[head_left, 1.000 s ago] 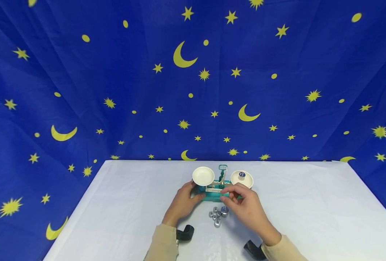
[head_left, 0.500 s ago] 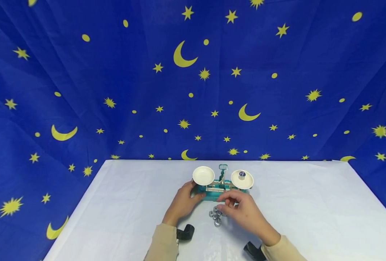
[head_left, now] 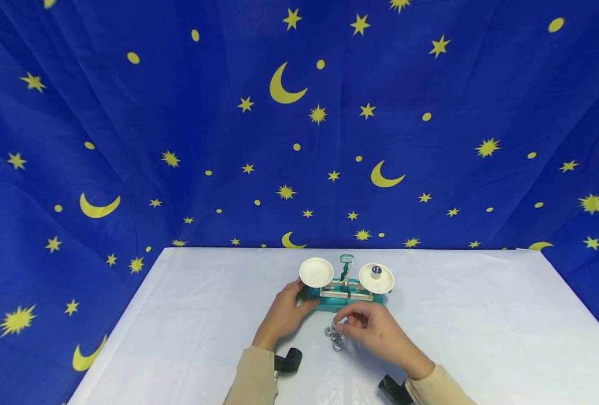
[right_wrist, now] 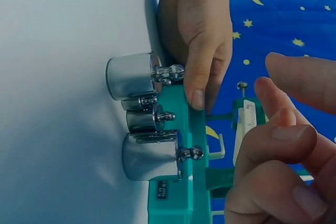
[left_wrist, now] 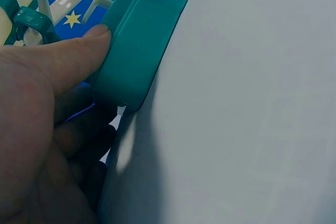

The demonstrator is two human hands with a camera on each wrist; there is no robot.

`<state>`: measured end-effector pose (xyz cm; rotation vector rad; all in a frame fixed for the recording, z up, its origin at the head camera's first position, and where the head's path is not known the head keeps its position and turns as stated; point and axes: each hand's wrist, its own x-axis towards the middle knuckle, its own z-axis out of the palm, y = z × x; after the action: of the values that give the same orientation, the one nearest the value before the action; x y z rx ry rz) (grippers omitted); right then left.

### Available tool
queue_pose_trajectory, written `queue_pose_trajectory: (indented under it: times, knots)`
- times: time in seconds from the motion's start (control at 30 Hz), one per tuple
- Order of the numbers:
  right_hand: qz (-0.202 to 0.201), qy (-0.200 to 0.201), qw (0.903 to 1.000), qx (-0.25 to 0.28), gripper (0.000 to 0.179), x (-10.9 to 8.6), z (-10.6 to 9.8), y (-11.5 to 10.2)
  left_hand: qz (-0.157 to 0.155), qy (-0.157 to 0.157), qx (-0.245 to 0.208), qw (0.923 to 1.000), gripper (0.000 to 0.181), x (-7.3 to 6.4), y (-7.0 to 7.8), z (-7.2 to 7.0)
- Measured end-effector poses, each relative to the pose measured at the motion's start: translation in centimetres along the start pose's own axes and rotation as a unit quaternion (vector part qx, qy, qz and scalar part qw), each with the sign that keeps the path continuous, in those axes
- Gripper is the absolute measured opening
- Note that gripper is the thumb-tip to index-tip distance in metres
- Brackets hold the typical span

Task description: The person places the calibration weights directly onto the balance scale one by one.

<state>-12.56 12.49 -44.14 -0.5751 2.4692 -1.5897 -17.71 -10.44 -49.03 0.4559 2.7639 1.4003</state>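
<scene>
A green balance scale (head_left: 329, 304) with two white pans stands on the table. My left hand (head_left: 281, 316) grips the left end of its base, thumb on the front face in the left wrist view and fingers behind. A metal weight (head_left: 376, 272) sits on the right pan (head_left: 367, 284); the left pan (head_left: 316, 272) holds nothing. My right hand (head_left: 380, 333) hovers over several silver knobbed weights (head_left: 338, 345) before the scale, partly hiding them. In the right wrist view its fingers (right_wrist: 275, 195) are loosely bent and hold nothing, apart from the large weight (right_wrist: 151, 156).
A white cloth covers the table (head_left: 481, 315). Behind it hangs a blue curtain (head_left: 218, 129) with yellow stars and moons. Black wrist devices, one on the left (head_left: 288, 360) and one on the right (head_left: 394, 389), stick out near the sleeves.
My right hand has moved from the scale's beam down and toward me, to the weights. The left hand has stayed on the base.
</scene>
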Motion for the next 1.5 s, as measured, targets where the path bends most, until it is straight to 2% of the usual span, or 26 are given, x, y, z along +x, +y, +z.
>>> queue_pose_trajectory:
  times: [0.23, 0.63, 1.2, 1.5]
  knots:
    - [0.008, -0.042, 0.9990, 0.007, 0.015, 0.0, -0.1, 0.3, 0.004, 0.001, -0.002, 1.0000, 0.061, 0.0, -0.1, 0.0]
    - [0.022, -0.084, 0.9962, 0.007, 0.018, 0.1, 0.3, 0.9, 0.002, -0.002, -0.002, 1.0000, 0.061, 0.0, -0.3, 0.1]
    - [0.011, -0.102, 0.9932, -0.055, 0.002, 0.0, 0.7, 1.1, 0.001, 0.000, -0.005, 1.0000, 0.060, 0.0, 0.1, -0.1]
    - [0.010, -0.092, 0.9902, -0.105, 0.003, -0.1, 1.0, 0.7, 0.005, 0.001, -0.003, 1.0000, 0.058, 0.0, 0.0, 0.0]
